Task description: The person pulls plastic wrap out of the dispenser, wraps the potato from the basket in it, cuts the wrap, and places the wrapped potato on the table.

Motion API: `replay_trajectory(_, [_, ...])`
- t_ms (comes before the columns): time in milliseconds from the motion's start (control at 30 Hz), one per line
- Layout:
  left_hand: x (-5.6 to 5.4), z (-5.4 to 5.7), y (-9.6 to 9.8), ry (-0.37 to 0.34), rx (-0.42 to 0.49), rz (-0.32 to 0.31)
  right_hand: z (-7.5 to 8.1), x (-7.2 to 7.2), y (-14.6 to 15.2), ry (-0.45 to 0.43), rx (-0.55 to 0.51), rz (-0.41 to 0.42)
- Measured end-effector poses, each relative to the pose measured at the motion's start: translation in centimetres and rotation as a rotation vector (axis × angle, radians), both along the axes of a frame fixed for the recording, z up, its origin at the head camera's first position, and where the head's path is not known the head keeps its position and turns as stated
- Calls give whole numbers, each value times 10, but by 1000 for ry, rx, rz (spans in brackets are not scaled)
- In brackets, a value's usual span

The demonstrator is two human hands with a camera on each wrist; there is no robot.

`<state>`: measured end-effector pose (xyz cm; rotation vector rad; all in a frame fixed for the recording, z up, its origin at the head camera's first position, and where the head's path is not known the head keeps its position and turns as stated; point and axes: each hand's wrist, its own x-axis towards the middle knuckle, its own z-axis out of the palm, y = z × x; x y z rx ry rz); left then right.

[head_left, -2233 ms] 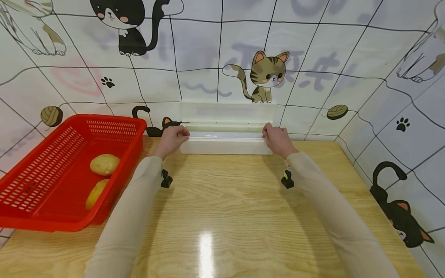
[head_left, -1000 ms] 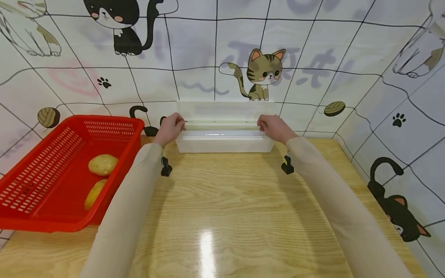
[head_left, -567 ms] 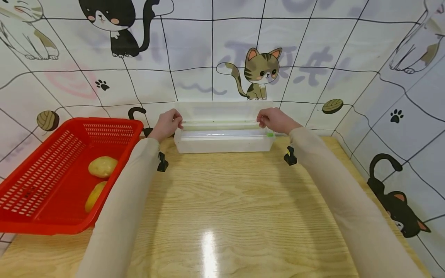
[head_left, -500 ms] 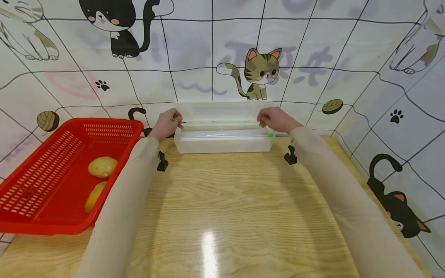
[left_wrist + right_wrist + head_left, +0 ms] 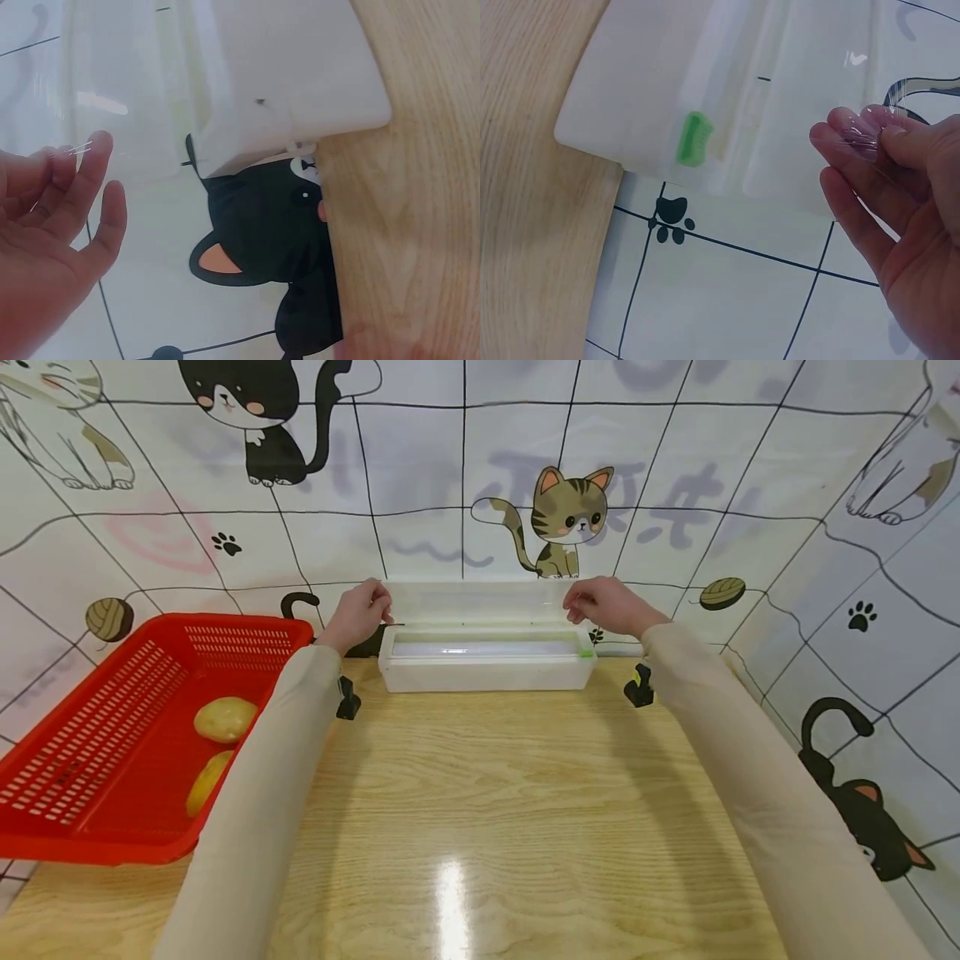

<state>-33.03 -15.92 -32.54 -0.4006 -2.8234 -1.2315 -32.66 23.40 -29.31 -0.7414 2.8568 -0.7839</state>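
Observation:
A white cling film box stands at the back of the table with its lid raised against the wall. Inside it lies a pale roll. My left hand pinches one corner of clear cling film between thumb and fingers, beside the lid's left end. At the opposite end, my right hand pinches the gathered film, which shows crumpled at the fingertips in the right wrist view. Between the hands the film is barely visible. A green slider sits near the box's right end.
On the left a red plastic basket holds one potato and a second yellow potato. My left forearm passes close by its right rim. A cat-patterned wall covering rises right behind the box, and another side stands at the right.
Both hands have risen from the box's front part to lid height, still pinching the film. They have also spread slightly apart. The green slider has come into sight; basket and box stay put.

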Motion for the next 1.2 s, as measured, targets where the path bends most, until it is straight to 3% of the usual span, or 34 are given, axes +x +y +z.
replay_trajectory(433, [2, 23, 1, 57, -2, 30, 20, 7, -8, 118, -31, -41])
replay_trajectory(833, [3, 42, 1, 66, 21, 45, 41, 15, -7, 116, -43, -65])
replay_trajectory(1000, [3, 54, -3, 67, 5, 41, 54, 14, -6, 135, -9, -12])
replay_trajectory(1200, [8, 77, -6, 71, -50, 7, 77, 16, -4, 112, 50, 82])
